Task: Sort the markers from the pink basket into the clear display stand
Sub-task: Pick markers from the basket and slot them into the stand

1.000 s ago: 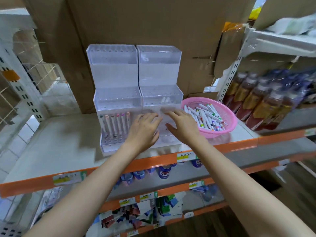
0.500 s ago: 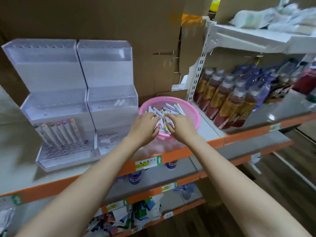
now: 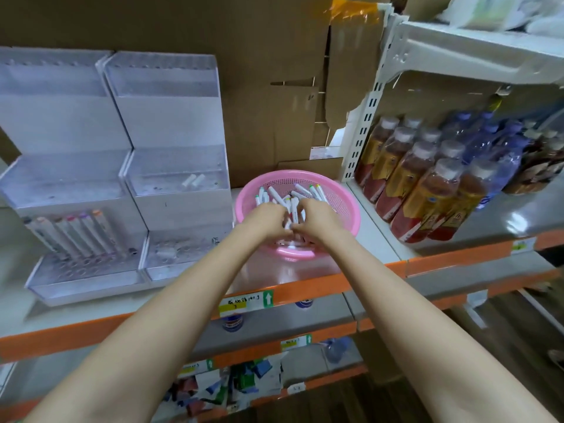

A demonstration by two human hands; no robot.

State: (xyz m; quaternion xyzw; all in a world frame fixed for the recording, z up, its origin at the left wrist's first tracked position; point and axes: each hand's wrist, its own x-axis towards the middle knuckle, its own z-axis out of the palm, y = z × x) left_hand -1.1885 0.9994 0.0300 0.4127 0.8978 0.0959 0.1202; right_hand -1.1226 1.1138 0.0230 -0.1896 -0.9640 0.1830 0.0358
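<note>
Well left of the left hand [image 3: 265,217] sits the stand [image 3: 171,123]. Its lowest tier has slotted markers [image 3: 76,236] leaning back, caps up, so the colours show. Both hands are down in the basket [image 3: 345,206], the left touching the right hand [image 3: 319,218]. Their fingers curl round a bunch of loose markers [image 3: 276,195], probably to carry several at once. Bottles [image 3: 427,190] stand right of the right hand.

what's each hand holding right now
left hand: curled round markers in the pink basket
right hand: curled round markers too
</note>
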